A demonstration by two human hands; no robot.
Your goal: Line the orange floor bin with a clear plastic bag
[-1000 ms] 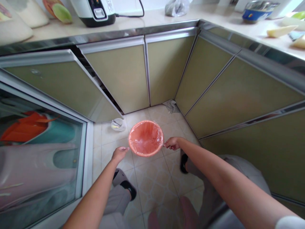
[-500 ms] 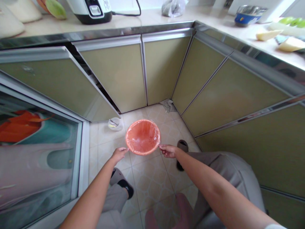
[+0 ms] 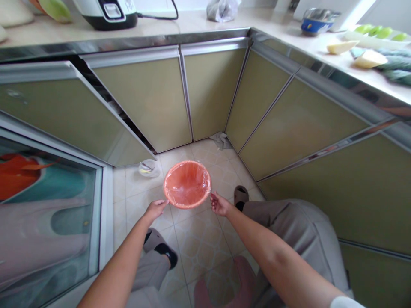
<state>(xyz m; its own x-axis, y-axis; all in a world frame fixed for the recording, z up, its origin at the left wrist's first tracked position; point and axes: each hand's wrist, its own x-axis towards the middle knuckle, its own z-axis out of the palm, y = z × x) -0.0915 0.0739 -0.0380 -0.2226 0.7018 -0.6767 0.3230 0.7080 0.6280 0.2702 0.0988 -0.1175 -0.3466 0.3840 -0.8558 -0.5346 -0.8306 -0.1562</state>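
The bin (image 3: 186,206) stands on the floor (image 3: 204,235), with the clear bag (image 3: 204,183) lining it. The left hand (image 3: 156,209) pinches the bag at one side, the right hand (image 3: 220,204) seems to pinch it opposite, probably so both sides stretch evenly.

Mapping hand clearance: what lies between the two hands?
In the head view, the near part of the orange bin, lined with clear plastic, lies between the left hand and the right hand.

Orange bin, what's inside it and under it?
Inside the bin, a clear, shiny liner shows, with orange visible through it. The bin covers whatever is directly under it; only the floor around it can be seen.
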